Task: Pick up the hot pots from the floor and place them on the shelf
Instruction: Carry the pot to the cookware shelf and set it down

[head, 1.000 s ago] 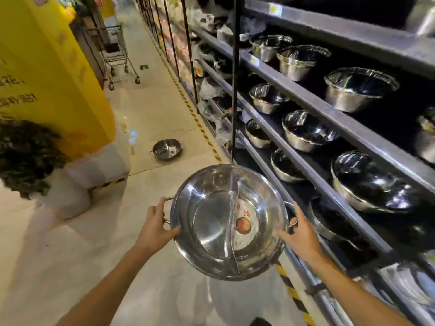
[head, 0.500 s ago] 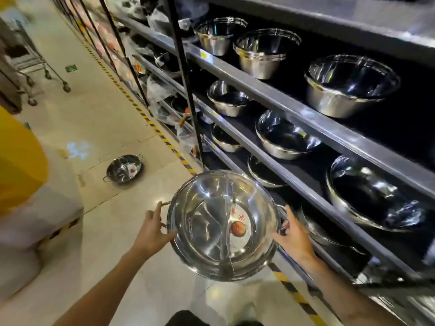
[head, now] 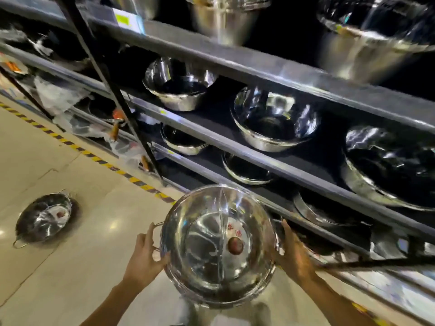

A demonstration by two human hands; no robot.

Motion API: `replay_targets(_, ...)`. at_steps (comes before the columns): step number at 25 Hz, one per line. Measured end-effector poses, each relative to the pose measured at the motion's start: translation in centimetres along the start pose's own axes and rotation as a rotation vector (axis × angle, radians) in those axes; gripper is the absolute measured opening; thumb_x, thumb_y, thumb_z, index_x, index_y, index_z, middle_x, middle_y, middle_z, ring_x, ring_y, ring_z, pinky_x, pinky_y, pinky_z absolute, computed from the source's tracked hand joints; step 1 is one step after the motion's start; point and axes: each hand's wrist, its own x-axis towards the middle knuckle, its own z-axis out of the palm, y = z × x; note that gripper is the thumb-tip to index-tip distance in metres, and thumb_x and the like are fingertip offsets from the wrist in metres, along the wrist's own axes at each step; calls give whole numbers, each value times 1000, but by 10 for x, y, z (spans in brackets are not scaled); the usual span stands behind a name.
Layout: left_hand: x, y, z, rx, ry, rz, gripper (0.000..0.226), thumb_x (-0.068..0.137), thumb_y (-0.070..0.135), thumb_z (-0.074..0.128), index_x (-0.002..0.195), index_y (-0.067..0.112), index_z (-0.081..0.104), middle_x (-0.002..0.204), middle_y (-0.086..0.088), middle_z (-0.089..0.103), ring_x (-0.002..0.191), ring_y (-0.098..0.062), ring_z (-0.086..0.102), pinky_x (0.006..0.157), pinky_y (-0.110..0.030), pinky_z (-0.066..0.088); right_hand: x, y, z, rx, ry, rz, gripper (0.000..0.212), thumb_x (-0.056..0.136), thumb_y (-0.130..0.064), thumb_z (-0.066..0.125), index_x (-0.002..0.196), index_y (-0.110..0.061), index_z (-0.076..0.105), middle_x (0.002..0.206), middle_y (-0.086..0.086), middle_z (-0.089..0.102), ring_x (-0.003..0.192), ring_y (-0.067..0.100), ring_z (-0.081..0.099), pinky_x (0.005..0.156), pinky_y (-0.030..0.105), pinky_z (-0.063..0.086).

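Observation:
I hold a shiny steel hot pot [head: 217, 245] with a curved divider and a round sticker inside, in front of me at low centre. My left hand [head: 144, 257] grips its left wire handle and my right hand [head: 293, 255] grips its right side. The pot hangs just in front of the lower tiers of a dark metal shelf [head: 259, 67]. A second divided hot pot [head: 44, 217] with wire handles lies on the tiled floor at the left.
The shelf tiers hold several steel bowls and pots, such as one bowl [head: 274, 121] on the middle tier. A black upright post [head: 110, 90] divides the rack. Yellow-black hazard tape [head: 98, 158] runs along the floor at the shelf's foot. Wrapped pans fill the left bay.
My view has swung right and closer to the shelf. The pot in both hands has moved toward the lower tiers. The floor pot now appears farther left.

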Motion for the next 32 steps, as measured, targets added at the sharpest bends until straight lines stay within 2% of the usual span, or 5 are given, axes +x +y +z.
replay_targets(6, 82, -108, 138, -30, -18, -2, 102, 78, 41, 78, 154, 43, 11, 104, 8, 35, 86, -1, 54, 65, -22, 46, 56, 150, 137, 73, -27, 241, 95, 83, -33, 79, 159, -24, 21, 111, 4, 69, 95, 13, 65, 73, 5, 41)
replay_targets(10, 132, -166, 246, -121, 38, -39, 99, 73, 52, 68, 156, 36, 16, 103, 6, 36, 84, -2, 52, 73, -29, 47, 103, 248, 212, 98, 83, 184, 69, 88, -36, 68, 145, -48, 30, 129, -24, 46, 111, -7, 49, 107, 24, 41)
replay_targets(14, 195, -194, 326, -211, 193, 12, 92, 69, 38, 69, 152, 28, 31, 98, -1, 40, 80, -2, 49, 73, -25, 44, 168, 321, 259, 23, 186, 205, 56, 82, -33, 79, 132, -37, 54, 95, -13, 58, 80, -1, 61, 70, 8, 48)
replay_targets(24, 341, -183, 397, -105, 366, 190, 84, 80, 29, 73, 149, 5, 32, 123, -21, 53, 108, -24, 46, 94, -35, 40, 311, 368, 263, 165, 467, 79, 73, 75, -32, 81, 139, -9, 54, 92, -4, 72, 97, 18, 69, 84, 29, 51)
replay_targets(32, 340, -171, 404, -243, 311, 219, 61, 82, 13, 73, 135, 0, 46, 103, -15, 65, 103, -35, 60, 94, -54, 50, 283, 366, 268, 670, 331, 209, 102, 78, -3, 82, 159, -16, 21, 153, 11, 48, 124, 23, 60, 98, 32, 50)
